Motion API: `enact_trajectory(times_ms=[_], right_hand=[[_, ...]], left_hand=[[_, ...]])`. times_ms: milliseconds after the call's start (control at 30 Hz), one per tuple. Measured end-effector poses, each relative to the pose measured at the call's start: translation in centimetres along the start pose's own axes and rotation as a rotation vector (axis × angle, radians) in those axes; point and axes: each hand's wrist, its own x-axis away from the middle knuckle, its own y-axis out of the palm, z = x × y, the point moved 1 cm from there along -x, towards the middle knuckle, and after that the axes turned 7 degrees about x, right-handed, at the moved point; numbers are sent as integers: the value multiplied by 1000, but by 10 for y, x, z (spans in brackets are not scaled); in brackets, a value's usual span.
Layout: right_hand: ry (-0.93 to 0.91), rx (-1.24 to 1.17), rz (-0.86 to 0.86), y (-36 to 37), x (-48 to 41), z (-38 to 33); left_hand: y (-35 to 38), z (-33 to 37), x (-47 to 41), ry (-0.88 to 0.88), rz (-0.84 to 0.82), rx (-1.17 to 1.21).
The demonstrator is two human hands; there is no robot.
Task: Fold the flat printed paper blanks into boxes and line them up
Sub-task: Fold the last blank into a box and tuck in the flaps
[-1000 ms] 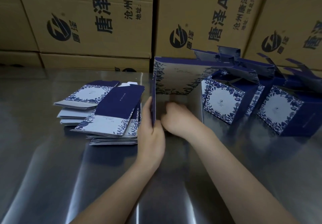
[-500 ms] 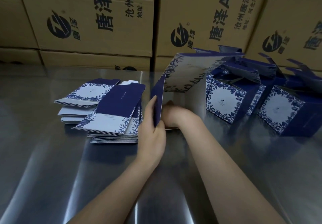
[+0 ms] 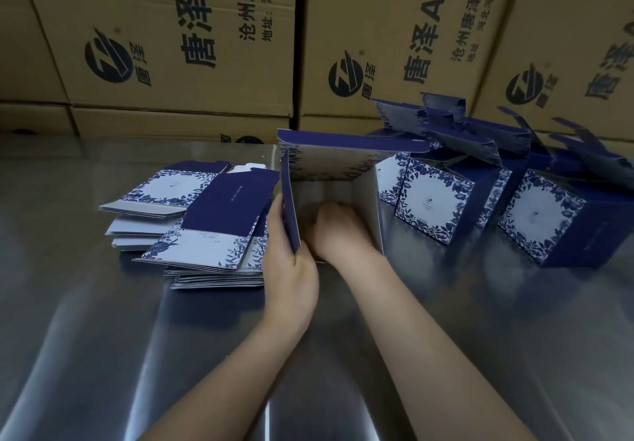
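The current box has opened from a near-flat blank into a square tube since a second ago, and the right hand is now down inside it. It sits mid-desk in front of brown cartons; several folded boxes stand in a loose row to its right, lids up, and a thick stack of flat blanks waits on the left, so I judge plenty is left. Meanwhile the left hand grips the tube's left wall; the right hand's fingers are hidden inside, so I can't tell whether it grips or just presses the bottom flaps.

Bare left hand and right hand (forearms bare too, slim).
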Motion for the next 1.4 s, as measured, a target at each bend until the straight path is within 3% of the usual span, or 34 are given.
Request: enact_trajectory(times_ms=[267,533,767,1033,1200,1400], right_hand=[[-55,129,-213,6,-8,5],[-70,-35,-72,1,3,3],[-268,-90,-366,7,-4,0],[-326,-5,-470,3,-9,-4],[-279,-85,-374,0,-6,-2],[-229,-423,-76,-25,20,-9]], left_hand=[[1,-3,0,-17,-43,-41],[1,-2,-1,10,-19,-35],[1,-4,0,22,-58,-56],[-1,-5,-3,18,-79,-109],[-1,0,-5,30,-86,-115],[-8,4,-13,22,42,-153]])
